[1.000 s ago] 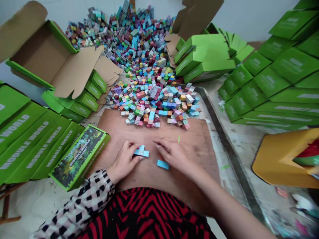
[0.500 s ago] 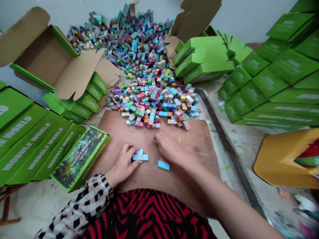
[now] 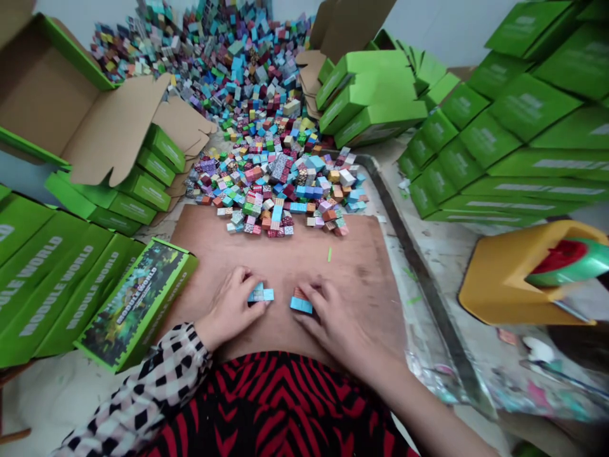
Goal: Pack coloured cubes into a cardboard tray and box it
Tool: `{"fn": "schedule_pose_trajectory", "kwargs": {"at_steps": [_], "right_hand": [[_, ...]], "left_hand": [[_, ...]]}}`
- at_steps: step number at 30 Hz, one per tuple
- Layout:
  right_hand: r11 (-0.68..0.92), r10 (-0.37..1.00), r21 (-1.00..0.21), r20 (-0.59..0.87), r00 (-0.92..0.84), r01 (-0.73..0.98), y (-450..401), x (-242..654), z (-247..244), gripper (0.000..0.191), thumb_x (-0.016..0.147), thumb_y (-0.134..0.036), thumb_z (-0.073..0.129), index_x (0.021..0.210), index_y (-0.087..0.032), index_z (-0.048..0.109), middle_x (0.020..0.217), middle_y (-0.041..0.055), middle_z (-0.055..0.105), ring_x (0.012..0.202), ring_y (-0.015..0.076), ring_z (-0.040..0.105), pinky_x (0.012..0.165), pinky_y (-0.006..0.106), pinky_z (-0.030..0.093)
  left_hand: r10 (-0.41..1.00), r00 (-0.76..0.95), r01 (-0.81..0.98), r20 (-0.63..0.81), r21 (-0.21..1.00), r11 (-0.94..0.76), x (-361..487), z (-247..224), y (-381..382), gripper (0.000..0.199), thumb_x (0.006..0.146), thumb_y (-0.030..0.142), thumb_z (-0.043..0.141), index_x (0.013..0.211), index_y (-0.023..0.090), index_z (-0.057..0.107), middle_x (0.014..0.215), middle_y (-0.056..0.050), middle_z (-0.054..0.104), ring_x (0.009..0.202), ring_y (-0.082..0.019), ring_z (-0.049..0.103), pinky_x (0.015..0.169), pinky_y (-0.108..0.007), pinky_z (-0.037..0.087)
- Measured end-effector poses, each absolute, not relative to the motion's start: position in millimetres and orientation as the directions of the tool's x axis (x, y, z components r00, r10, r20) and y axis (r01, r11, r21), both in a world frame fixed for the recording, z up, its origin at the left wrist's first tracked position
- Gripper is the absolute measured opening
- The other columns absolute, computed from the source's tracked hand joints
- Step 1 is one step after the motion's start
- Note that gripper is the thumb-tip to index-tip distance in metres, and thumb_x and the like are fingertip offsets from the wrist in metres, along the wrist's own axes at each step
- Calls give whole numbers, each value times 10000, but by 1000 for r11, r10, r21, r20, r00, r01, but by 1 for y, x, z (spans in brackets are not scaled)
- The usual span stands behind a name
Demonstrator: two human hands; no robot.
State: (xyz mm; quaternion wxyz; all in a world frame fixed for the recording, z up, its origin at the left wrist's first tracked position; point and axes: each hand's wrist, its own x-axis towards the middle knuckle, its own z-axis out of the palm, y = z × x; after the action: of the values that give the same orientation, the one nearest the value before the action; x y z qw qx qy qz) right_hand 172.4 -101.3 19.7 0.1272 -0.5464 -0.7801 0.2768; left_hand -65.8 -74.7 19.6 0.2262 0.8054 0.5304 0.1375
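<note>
Centrally in the head view, the left hand [image 3: 231,308] grasps a stepped blue block cluster [image 3: 261,294] between thumb and curled fingers. Its left end is hidden by the fingertips, so the full block count cannot be told. Just beside it, with a strip of bare brown board [image 3: 280,257] between, the right hand [image 3: 335,320] has its fingers bent round an orange-and-blue block group [image 3: 301,304], thumb at the near side and fingertips over the orange top. The right side of that group is covered; its blue front shows. Both pieces lie on the board, near its middle.

Beyond the hands, a heap of small coloured blocks [image 3: 266,165] spills over the board's far edge; its top is cut off by the frame. A thin green strip [image 3: 330,254] lies on the board, past the right hand. At left, a printed box [image 3: 136,295] stands near the checked sleeve [image 3: 166,374], its title partly blurred. The row of green boxes [image 3: 52,292] behind it and the open carton [image 3: 52,89] above run out of frame. At right, a stack of green boxes [image 3: 518,120] bears unreadable lettering, and the yellow container [image 3: 485,273] holds something red and green, partly hidden by its wall.
</note>
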Motion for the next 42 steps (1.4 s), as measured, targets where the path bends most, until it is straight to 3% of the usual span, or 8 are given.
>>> {"fn": "schedule_pose_trajectory", "kwargs": {"at_steps": [3,6,10,17,25,31,37,42], "right_hand": [[218,940,-605,-80,-331,765,-87,169,13,290,914,-277,481,1186,-212,554,1083,97,498,949,219,569,850,393,501],[202,940,-632,-90,-330,748,-71,167,16,264,875,-227,544,1134,-192,581,1029,86,501,932,210,556,873,380,482],[236,878,-681,-156,-452,693,-61,154,23,286,877,-199,553,1159,-171,590,1031,88,511,977,204,543,912,351,459],[282,861,-738,-87,-501,613,-59,152,21,309,938,-192,431,1203,-182,589,1051,97,540,988,194,555,931,359,457],[368,808,-707,-78,-583,604,-59,160,25,487,863,-154,524,1346,-205,483,1233,107,509,1151,227,489,1003,401,407],[490,780,-583,-38,-625,648,-58,148,21,489,862,-159,517,1337,-271,497,1184,86,510,1075,228,490,933,398,421],[377,873,-499,-88,-479,780,-65,160,31,377,865,-136,482,1231,-179,560,1110,109,516,1013,220,510,899,366,439],[355,827,-621,-140,-544,699,-68,180,46,296,886,-294,548,1170,-225,590,1076,76,533,939,191,560,854,326,464]], "left_hand": [[893,447,768,-45,531,-358,-71,22,-79,375,803,342,609,1160,229,593,1086,-75,496,1015,-237,521,889,-392,468],[875,480,743,-54,556,-373,-71,22,-83,404,814,358,610,1199,237,583,1093,-78,513,1028,-242,519,892,-395,466],[872,486,738,-52,560,-378,-65,20,-84,425,826,353,607,1229,225,563,1091,-81,522,1026,-244,521,895,-397,464],[897,438,743,-53,583,-329,-61,20,-81,436,804,370,643,1207,225,561,1068,-71,552,1006,-248,536,870,-404,471],[896,443,719,-14,603,-346,-63,17,-82,393,813,335,636,1180,213,564,1084,-78,539,1016,-245,530,879,-406,476],[888,460,731,-11,573,-371,-59,18,-80,385,797,283,623,1165,186,563,1078,-81,536,1014,-238,533,887,-389,474],[910,414,768,-4,539,-347,-64,21,-81,317,802,291,613,1100,191,570,1036,-72,557,968,-236,543,857,-394,473],[944,326,799,47,519,-302,-66,17,-76,337,839,327,591,1142,185,554,1047,-80,562,969,-238,539,845,-390,468]]}}
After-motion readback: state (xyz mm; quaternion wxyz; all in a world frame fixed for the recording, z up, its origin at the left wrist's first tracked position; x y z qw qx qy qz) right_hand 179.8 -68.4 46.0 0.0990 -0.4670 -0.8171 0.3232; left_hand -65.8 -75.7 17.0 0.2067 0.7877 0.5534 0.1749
